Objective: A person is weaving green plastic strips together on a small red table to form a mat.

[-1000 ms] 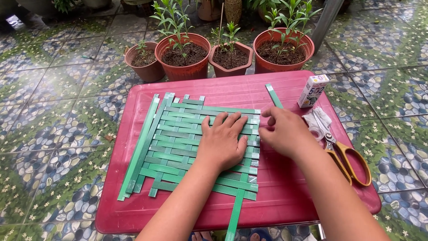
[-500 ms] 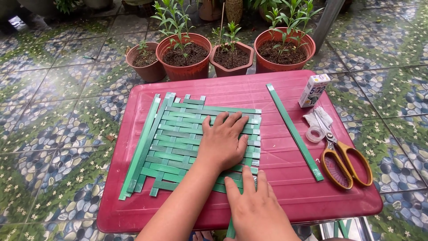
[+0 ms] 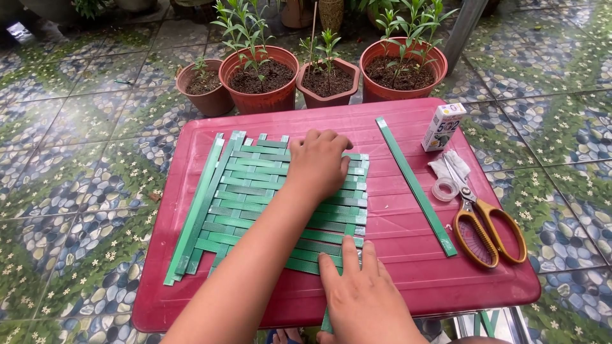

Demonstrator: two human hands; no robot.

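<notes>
Since half a second ago my left hand (image 3: 319, 162) has slid from the mat's centre toward its 12 o'clock edge, and lies flat, fingers together, clamping nothing. My right hand (image 3: 363, 290) rests open-palmed at the 6 o'clock edge of the woven green mat (image 3: 268, 204), fingertips on the lowest strips. One loose green strip (image 3: 414, 185) lies at 3 o'clock, long axis 11-to-5, nearer my right hand.

Scissors (image 3: 489, 230), tape roll (image 3: 444, 189), small box (image 3: 444, 127), potted plants (image 3: 258, 79).

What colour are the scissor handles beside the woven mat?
The scissors have yellow-orange handles, seen clearly in the head view, lying right of the green woven mat.
</notes>
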